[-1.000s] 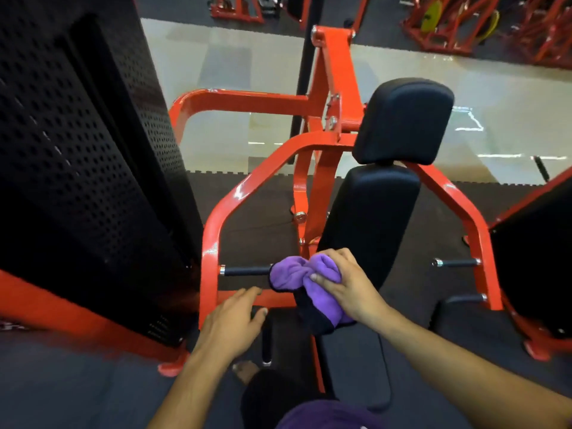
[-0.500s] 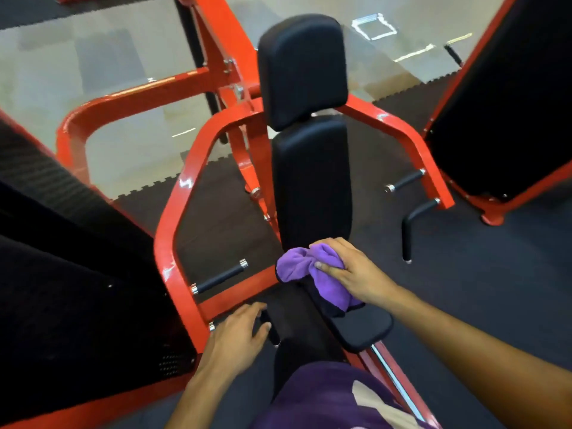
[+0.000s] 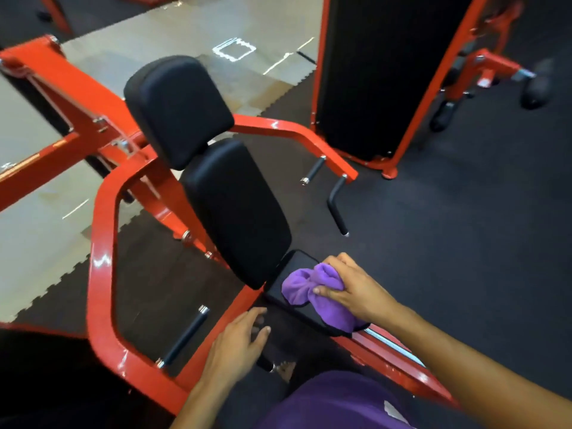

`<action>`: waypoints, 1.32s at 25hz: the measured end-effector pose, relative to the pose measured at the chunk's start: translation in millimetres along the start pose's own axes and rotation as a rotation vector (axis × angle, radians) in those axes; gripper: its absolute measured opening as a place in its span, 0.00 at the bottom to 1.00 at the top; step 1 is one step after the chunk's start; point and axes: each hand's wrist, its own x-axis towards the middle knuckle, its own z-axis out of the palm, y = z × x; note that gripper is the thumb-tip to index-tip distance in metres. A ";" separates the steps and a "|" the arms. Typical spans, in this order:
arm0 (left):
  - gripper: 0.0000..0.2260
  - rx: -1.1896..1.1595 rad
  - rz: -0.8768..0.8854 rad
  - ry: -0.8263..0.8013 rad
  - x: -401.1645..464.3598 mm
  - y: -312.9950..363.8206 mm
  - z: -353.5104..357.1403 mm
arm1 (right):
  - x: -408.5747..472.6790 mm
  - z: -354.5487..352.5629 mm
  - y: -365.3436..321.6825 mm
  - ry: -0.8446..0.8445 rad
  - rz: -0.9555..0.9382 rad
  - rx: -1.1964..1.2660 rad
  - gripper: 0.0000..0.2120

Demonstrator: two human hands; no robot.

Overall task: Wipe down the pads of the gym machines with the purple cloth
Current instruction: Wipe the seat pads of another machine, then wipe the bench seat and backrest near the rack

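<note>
Two hands are working: right hand (image 3: 356,292) is gripping the purple cloth (image 3: 312,289) against the seat pad (image 3: 297,264); left hand (image 3: 238,342) is hovering, fingers loosely spread.

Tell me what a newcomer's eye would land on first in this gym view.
First, the bright red steel machine frame sweeping across the left and centre, carrying the two stacked black padded back cushions. Next, the bunched purple cloth at lower centre, gripped by the right hand and pressed on the black seat pad. The left hand hangs open below the seat pad, beside the frame.
</note>
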 end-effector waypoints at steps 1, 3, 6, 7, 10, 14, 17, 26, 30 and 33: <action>0.20 -0.079 0.032 -0.003 -1.0 4.3 -1.3 | -15.4 1.8 -4.8 0.057 0.023 0.019 0.11; 0.29 -0.281 0.101 -0.087 -8.1 18.0 -1.8 | -49.7 9.3 -17.6 0.201 0.098 0.088 0.13; 0.42 -0.569 0.180 -0.344 -31.9 41.1 7.1 | -101.2 28.7 -36.0 0.399 0.257 0.246 0.13; 0.45 -0.614 0.205 -0.421 -40.2 49.2 12.3 | -115.2 34.1 -40.1 0.439 0.298 0.298 0.12; 0.42 -0.651 0.313 -0.527 -69.0 71.1 30.8 | -153.1 43.7 -48.1 0.545 0.379 0.441 0.11; 0.17 -0.436 0.452 -0.320 -82.8 93.2 56.4 | -206.2 46.7 -45.1 0.681 0.427 0.590 0.08; 0.12 -0.185 0.656 -0.203 -76.1 121.1 74.0 | -246.4 36.7 -26.0 0.789 0.493 0.545 0.07; 0.07 0.432 1.179 -0.350 -93.9 317.2 132.0 | -370.9 7.9 36.7 0.975 0.627 0.212 0.21; 0.07 0.481 1.249 -0.440 -110.9 380.4 156.2 | -375.7 12.2 50.7 1.138 0.720 0.199 0.25; 0.08 0.524 1.334 -0.444 -114.5 408.8 169.2 | -374.1 -3.6 58.5 1.278 0.768 0.288 0.15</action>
